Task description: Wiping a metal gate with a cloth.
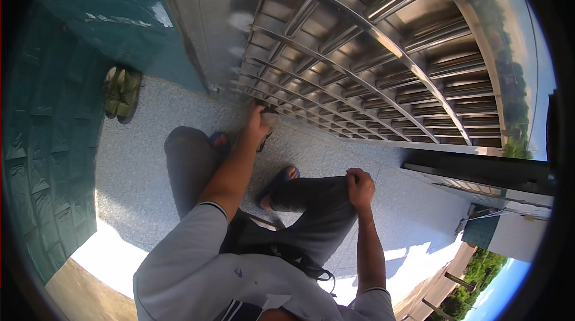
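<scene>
My left hand (257, 122) reaches down beside the foot of a metal gate and grips what looks like a dark shoe with a pale grey part (270, 118). The fingers partly hide it, and its lower end is dark. On my bent right knee (339, 186), in dark trousers, rests my right hand (360, 187), fingers loosely curled and holding nothing. Both of my feet wear blue sandals; the right sandal (279, 178) stands below the shoe, and the left sandal (219, 141) shows past my left knee.
A shiny metal gate with bars (355, 69) rises close in front. A pair of green shoes (122, 94) stands against the green tiled wall (49, 141) at left. Speckled floor (130, 168) lies beneath me, with sunlit patches. Part of a stool shows between my legs.
</scene>
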Tool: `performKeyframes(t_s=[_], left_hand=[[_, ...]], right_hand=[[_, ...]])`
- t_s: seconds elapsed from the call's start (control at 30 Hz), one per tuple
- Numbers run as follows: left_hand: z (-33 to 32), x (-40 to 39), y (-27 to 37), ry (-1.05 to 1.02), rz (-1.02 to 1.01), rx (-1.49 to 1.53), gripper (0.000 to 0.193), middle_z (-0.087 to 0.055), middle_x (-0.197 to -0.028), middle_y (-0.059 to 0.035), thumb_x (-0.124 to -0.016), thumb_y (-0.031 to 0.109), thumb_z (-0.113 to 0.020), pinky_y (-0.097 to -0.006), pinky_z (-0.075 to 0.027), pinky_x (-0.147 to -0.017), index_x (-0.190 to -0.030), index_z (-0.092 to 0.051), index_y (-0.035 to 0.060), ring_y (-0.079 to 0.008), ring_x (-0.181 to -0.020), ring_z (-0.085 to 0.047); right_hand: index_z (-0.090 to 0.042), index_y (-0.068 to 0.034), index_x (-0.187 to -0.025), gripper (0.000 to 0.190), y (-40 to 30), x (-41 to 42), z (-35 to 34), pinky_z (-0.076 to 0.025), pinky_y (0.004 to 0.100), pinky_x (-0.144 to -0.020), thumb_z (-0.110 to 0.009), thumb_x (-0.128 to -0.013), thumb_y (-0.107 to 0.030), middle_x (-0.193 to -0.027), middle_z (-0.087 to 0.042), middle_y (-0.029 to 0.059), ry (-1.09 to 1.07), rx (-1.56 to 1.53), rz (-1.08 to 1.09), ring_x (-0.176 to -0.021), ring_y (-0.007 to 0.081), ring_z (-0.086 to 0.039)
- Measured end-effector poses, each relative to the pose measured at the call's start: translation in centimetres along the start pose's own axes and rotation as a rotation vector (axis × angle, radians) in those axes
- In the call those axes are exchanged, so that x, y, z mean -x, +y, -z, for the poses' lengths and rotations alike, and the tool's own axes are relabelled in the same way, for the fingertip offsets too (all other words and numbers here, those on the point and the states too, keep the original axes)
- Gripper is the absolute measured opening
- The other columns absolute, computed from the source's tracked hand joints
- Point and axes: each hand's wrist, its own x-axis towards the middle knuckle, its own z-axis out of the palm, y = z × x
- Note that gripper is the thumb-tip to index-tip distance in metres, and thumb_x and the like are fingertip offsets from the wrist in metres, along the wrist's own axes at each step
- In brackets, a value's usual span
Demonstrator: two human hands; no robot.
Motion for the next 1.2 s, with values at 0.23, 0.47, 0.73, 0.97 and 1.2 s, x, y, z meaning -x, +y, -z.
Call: performKeyframes(t_s=[0.23, 0.47, 0.73, 0.97, 1.2], left_hand=[[-3.0, 2.0, 0.3, 0.091, 0.149, 0.177, 0.027, -0.066, -0.102, -0.0109, -0.089, 0.019, -0.047, -0.0456, -0.05, -0.086, -0.104, -0.061, 0.0014, -0.0299, -0.095, -0.063], [-6.4, 3.4, -2.3, 0.175, -0.063, 0.108, 0.05, -0.066, -0.111, -0.014, -0.09, 0.004, -0.047, -0.0417, -0.047, -0.09, -0.139, -0.039, 0.0043, -0.0316, -0.102, -0.062], [-6.4, 5.8, -1.2, 0.279, -0.073, -1.813, 0.078, -0.057, -0.125, -0.0297, -0.091, 0.007, -0.055, -0.0458, -0.045, -0.094, -0.155, -0.011, 0.0157, -0.0439, -0.114, -0.057], [-4.7, 6.3, 2.9, 0.272, -0.084, -2.265, 0.085, -0.068, -0.098, -0.0237, -0.089, 0.027, -0.061, -0.0503, -0.05, -0.08, -0.155, -0.009, 0.0172, -0.0404, -0.09, -0.067], [-7.6, 5.9, 1.9, 0.308, 0.014, -2.068, 0.095, -0.069, -0.092, -0.0213, -0.084, 0.026, -0.064, -0.0498, -0.05, -0.077, -0.155, -0.002, 0.0137, -0.0406, -0.085, -0.067]], right_hand=[[-0.072, -0.013, -0.094, 0.017, 0.2, 0.5, 0.5, -0.052, 0.0415, -0.078, -0.064, -0.085, -0.025, -0.089, -0.069, 0.0149, -0.004, 0.007, -0.043, -0.087, 0.0326, -0.066], [-0.072, -0.013, -0.094, 0.017, 1.1, 0.6, 0.6, -0.052, 0.0408, -0.08, -0.064, -0.085, -0.026, -0.092, -0.069, 0.014, -0.036, 0.029, -0.113, -0.089, 0.0318, -0.067], [-0.073, -0.013, -0.093, 0.016, 1.6, 0.4, 0.6, -0.052, 0.0397, -0.08, -0.065, -0.085, -0.025, -0.091, -0.07, 0.0128, -0.055, 0.046, -0.118, -0.088, 0.0307, -0.067], [-0.072, -0.012, -0.092, 0.014, 0.7, -0.1, 0.0, -0.052, 0.0387, -0.079, -0.064, -0.085, -0.02, -0.089, -0.07, 0.0123, -0.021, -0.005, -0.041, -0.087, 0.0298, -0.067], [-0.072, -0.012, -0.093, 0.014, 0.8, 0.3, 0.5, -0.052, 0.0394, -0.08, -0.063, -0.085, -0.019, -0.089, -0.07, 0.0127, -0.001, -0.008, -0.018, -0.088, 0.0304, -0.067]])
